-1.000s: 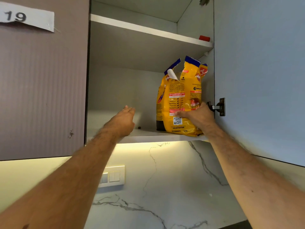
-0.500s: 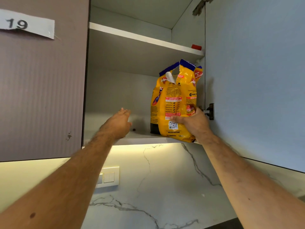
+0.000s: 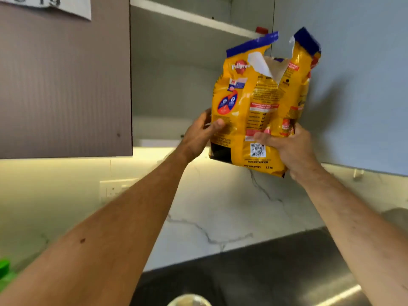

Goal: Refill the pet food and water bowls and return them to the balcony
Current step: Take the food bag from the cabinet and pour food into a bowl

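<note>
Between the two raised hands, in front of the open cupboard point(image 3: 176, 69), hangs a yellow pet food bag point(image 3: 260, 107), clear of the shelf and held up in the air. The left hand point(image 3: 199, 133) clasps the bag's lower left edge, thumb pressed across the printed front and the fingers wrapped out of sight behind it. The right hand point(image 3: 287, 146) grips the lower right side, thumb lying over the front just above a QR code and the palm cupping the bottom corner. Both hands are closed on the bag, one to each side, with the bag's base tilted slightly down toward the right hand. The bag stands roughly upright; its blue top is torn open in a ragged V, showing a pale inner lining, and the two torn flaps rise apart.

Behind the bag, the cupboard door point(image 3: 353, 74) stands open on the right, and the bag's shadow falls on it. A small red cap point(image 3: 261, 30) sits on the upper shelf near the door's edge. The closed door point(image 3: 64, 85) to the left carries a paper label point(image 3: 55, 5) with the number 19. Below run a marble backsplash point(image 3: 220, 206) with a wall switch point(image 3: 114, 189) and a dark countertop point(image 3: 265, 272). A pale round rim, possibly a bowl point(image 3: 189, 301), shows at the bottom edge, too cropped to tell.
</note>
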